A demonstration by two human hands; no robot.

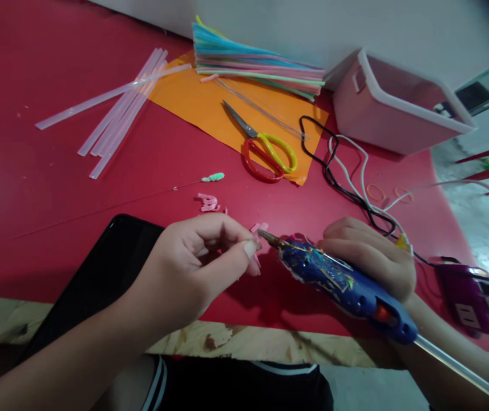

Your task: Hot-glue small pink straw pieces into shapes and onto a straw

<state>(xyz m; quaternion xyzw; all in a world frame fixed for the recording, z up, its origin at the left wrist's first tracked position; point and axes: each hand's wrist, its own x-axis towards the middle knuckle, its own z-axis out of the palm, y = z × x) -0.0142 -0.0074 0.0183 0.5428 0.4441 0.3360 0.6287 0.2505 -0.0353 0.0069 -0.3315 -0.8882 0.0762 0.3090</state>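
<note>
My left hand point(210, 251) pinches a small pink pipe cleaner piece point(258, 261) between thumb and forefinger, partly hidden by the fingers. In my right hand point(368, 251) is a blue hot glue gun point(338, 285), smeared with dried glue, a clear glue stick point(458, 368) sticking out of its back end. The gun's metal nozzle point(269, 237) points left and meets or nearly meets the pink piece; contact is hard to tell. Just beyond my left hand lie several curled pink pipe cleaner bits point(208, 202) and a thin stem with a green fuzzy tip point(213, 177).
Scissors point(265, 149) rest on an orange sheet point(193, 103), near a pipe cleaner bundle point(253, 63). Clear glue sticks point(120, 108) lie at left. A pink bin point(381, 114), tangled cables point(347, 188) and a purple power strip point(462, 302) are at right. A black phone point(98, 274) lies under my left forearm.
</note>
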